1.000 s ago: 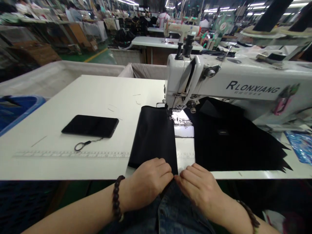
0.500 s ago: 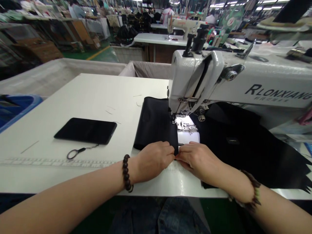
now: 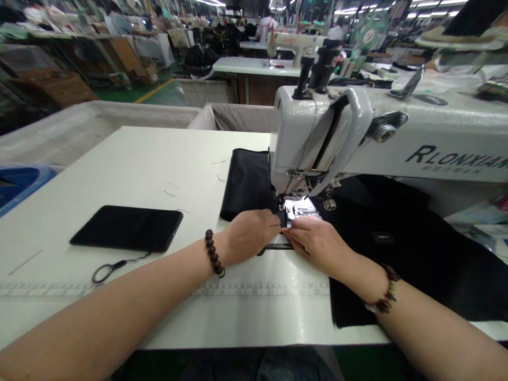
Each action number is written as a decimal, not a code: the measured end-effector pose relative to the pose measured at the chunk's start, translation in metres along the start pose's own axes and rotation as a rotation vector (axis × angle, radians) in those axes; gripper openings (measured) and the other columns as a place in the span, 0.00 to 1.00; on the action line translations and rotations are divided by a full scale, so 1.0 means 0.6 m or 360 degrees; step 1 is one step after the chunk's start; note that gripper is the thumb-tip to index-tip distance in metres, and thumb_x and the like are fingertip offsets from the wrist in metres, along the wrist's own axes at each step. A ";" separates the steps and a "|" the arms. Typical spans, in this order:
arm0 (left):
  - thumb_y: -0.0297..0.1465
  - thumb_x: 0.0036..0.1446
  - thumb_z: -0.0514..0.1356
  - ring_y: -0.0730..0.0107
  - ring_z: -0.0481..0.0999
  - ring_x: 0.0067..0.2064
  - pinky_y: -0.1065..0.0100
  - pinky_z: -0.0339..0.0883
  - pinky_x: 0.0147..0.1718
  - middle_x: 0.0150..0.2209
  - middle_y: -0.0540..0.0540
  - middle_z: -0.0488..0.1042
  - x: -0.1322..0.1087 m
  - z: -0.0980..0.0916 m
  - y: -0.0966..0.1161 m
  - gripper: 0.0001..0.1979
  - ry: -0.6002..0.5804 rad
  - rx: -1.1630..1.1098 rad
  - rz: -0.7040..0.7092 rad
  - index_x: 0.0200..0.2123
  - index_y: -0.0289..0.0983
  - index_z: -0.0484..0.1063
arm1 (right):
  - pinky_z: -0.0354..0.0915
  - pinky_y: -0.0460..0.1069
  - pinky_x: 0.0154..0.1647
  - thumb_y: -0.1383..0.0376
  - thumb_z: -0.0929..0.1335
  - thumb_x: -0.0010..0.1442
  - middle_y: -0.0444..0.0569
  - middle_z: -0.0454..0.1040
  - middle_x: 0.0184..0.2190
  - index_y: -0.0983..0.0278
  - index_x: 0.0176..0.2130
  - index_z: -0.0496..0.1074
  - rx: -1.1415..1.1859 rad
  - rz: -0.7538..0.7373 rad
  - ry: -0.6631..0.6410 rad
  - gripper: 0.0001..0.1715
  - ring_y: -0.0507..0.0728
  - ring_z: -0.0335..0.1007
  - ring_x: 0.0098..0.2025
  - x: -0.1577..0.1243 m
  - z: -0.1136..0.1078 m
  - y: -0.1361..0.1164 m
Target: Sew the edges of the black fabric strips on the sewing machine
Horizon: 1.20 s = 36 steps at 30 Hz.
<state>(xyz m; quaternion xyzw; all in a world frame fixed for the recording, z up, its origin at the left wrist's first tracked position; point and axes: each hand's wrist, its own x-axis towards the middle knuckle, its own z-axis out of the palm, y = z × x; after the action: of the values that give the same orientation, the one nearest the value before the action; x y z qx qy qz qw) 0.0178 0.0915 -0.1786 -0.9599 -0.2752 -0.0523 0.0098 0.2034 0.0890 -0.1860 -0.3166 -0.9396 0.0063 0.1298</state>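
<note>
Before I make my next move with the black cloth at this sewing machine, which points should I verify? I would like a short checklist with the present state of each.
1. Grip on the cloth: ok. The left hand and right hand meet, fingers curled, on the near end of the cloth strip.
2. Fingers away from the needle: probably not ok. They lie just in front of the sewing machine foot.
3. Strip flat: ok, where visible.
4. Needle up or down: cannot tell, it is hidden.
5. Phone out of the way: ok. It lies apart, to the left on the table.
</note>
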 end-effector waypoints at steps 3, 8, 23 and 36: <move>0.22 0.57 0.53 0.64 0.73 0.40 0.67 0.69 0.39 0.39 0.41 0.74 0.006 0.000 -0.007 0.08 -0.0041 0.0068 -0.0094 0.38 0.28 0.71 | 0.54 0.48 0.28 0.69 0.61 0.61 0.47 0.68 0.23 0.68 0.34 0.74 -0.0099 0.0076 -0.0035 0.13 0.53 0.61 0.25 0.002 0.004 0.001; 0.21 0.57 0.53 0.68 0.71 0.46 0.72 0.65 0.45 0.45 0.43 0.73 0.013 0.004 -0.020 0.12 -0.0138 0.0063 -0.0246 0.44 0.29 0.69 | 0.52 0.48 0.26 0.69 0.61 0.59 0.47 0.69 0.23 0.68 0.41 0.72 -0.0181 0.0204 -0.0127 0.13 0.53 0.62 0.25 0.005 0.004 -0.004; 0.21 0.59 0.50 0.69 0.67 0.52 0.73 0.56 0.52 0.49 0.43 0.71 0.023 0.010 -0.036 0.14 -0.0178 0.0084 -0.0358 0.47 0.28 0.67 | 0.57 0.48 0.27 0.71 0.63 0.56 0.48 0.71 0.26 0.67 0.42 0.72 -0.0083 0.0314 -0.0121 0.14 0.54 0.65 0.27 0.005 0.008 -0.010; 0.24 0.58 0.51 0.64 0.69 0.44 0.67 0.63 0.43 0.44 0.41 0.72 0.006 0.008 -0.022 0.10 0.0048 0.0199 -0.0355 0.40 0.29 0.70 | 0.64 0.47 0.25 0.70 0.56 0.60 0.50 0.71 0.25 0.67 0.42 0.73 -0.0042 0.0195 0.0059 0.19 0.55 0.68 0.26 -0.007 0.037 -0.002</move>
<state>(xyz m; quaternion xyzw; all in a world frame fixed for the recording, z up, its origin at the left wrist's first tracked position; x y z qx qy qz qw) 0.0142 0.1047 -0.1834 -0.9200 -0.3828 -0.0501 0.0680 0.2004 0.0871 -0.2086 -0.3753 -0.9159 -0.0041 0.1424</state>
